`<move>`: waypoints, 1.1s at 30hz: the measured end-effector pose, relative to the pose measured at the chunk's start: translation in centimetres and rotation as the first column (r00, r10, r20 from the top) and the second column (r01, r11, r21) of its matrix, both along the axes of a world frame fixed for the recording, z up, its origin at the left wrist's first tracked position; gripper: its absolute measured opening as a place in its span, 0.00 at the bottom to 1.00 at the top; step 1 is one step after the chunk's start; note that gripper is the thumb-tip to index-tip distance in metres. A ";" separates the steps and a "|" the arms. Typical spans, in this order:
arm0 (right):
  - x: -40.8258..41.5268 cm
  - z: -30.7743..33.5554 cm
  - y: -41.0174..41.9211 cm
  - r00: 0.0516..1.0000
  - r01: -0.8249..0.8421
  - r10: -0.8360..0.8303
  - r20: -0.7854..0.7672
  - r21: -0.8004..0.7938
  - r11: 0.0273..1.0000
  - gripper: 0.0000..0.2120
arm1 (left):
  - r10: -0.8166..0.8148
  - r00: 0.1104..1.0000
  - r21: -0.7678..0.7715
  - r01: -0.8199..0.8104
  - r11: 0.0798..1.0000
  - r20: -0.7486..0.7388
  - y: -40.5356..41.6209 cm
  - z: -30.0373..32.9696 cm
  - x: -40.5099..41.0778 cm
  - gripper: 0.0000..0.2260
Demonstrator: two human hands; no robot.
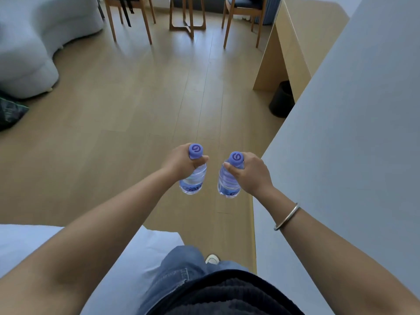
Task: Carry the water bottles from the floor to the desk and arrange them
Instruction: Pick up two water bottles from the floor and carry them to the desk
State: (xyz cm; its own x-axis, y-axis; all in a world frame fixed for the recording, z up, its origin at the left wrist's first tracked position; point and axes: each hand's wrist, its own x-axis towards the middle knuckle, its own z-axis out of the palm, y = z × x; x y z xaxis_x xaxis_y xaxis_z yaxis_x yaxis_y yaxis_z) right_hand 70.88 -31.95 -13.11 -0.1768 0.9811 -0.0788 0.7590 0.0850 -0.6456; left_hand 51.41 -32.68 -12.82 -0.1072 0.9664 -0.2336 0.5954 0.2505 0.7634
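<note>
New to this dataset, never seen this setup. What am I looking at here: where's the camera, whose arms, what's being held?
There is no robot here. A person wears one wide-angle camera on the head, looking forward and down, so the arms that reach in from the bottom edge are the person's own.

The left hand grips one bottle just under its purple cap, fingers curled round the neck. The right hand grips a second bottle the same way. Both bottles hang upright above the floor, a little apart from each other. A bangle sits on the right wrist.

The light wooden desk stands ahead on the right, with a dark bin beside it. Chairs stand at the far end, and a white bed lies on the left. The wide lens bends straight edges.
</note>
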 end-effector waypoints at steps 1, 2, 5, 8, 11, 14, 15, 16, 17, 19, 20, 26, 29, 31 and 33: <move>-0.1 0.0 1.2 1.000 0.005 -0.005 -0.003 -0.002 1.000 0.16 | -0.005 1.000 0.003 0.005 1.000 0.008 1.3 0.1 -0.1 0.13; -0.2 0.1 2.7 1.000 0.015 -0.015 -0.005 -0.009 1.000 0.16 | -0.013 1.000 0.004 0.013 1.000 0.017 2.9 0.2 -0.2 0.12; -0.7 0.1 7.0 0.999 0.042 -0.042 -0.003 -0.015 0.999 0.16 | -0.025 0.999 0.005 0.024 1.000 0.041 7.7 -0.1 -0.6 0.13; -1.4 0.1 11.5 0.998 0.062 -0.062 0.003 -0.013 0.998 0.16 | -0.043 0.998 0.014 0.043 0.999 0.053 12.9 -0.8 -1.4 0.13; -2.4 -0.3 16.6 0.995 0.098 -0.097 0.016 -0.022 0.995 0.16 | -0.073 0.996 0.009 0.072 0.997 0.054 18.7 -1.3 -2.3 0.13; -3.6 -0.3 22.6 0.990 0.141 -0.141 0.014 -0.021 0.990 0.16 | -0.110 0.991 0.004 0.110 0.994 0.074 25.2 -0.8 -3.5 0.11; -4.1 -0.1 24.6 0.987 0.158 -0.158 0.014 -0.023 0.987 0.16 | -0.122 0.990 0.002 0.122 0.992 0.076 27.3 -0.4 -3.9 0.11; -4.4 0.2 26.1 0.985 0.172 -0.172 0.015 -0.025 0.985 0.16 | -0.133 0.988 0.003 0.133 0.991 0.073 29.1 -0.1 -4.3 0.11; -4.9 0.5 27.8 0.981 0.192 -0.192 0.011 -0.026 0.981 0.16 | -0.152 0.986 0.006 0.152 0.988 0.064 31.1 0.3 -4.8 0.12; -5.6 1.2 30.9 0.972 0.236 -0.236 -0.004 -0.024 0.971 0.16 | -0.197 0.980 0.005 0.197 0.980 0.031 34.9 1.2 -5.5 0.13; -5.9 1.5 32.3 0.966 0.256 -0.257 -0.012 -0.019 0.966 0.16 | -0.215 0.976 0.002 0.215 0.977 0.026 36.6 1.6 -5.8 0.14; -6.7 2.7 39.1 0.945 0.325 -0.325 -0.049 -0.005 0.946 0.14 | -0.272 0.960 0.002 0.273 0.962 0.068 45.1 2.5 -5.8 0.11; -6.1 2.6 42.4 0.932 0.360 -0.360 -0.039 -0.010 0.933 0.14 | -0.287 0.954 -0.013 0.289 0.957 0.089 49.1 2.1 -5.1 0.10; -5.5 2.4 44.4 0.923 0.382 -0.382 -0.033 -0.007 0.924 0.14 | -0.302 0.951 -0.021 0.304 0.952 0.060 51.4 2.0 -4.2 0.11; -4.6 2.2 47.0 0.915 0.402 -0.402 -0.033 -0.008 0.916 0.15 | -0.322 0.946 -0.023 0.323 0.946 0.032 54.1 2.0 -3.0 0.14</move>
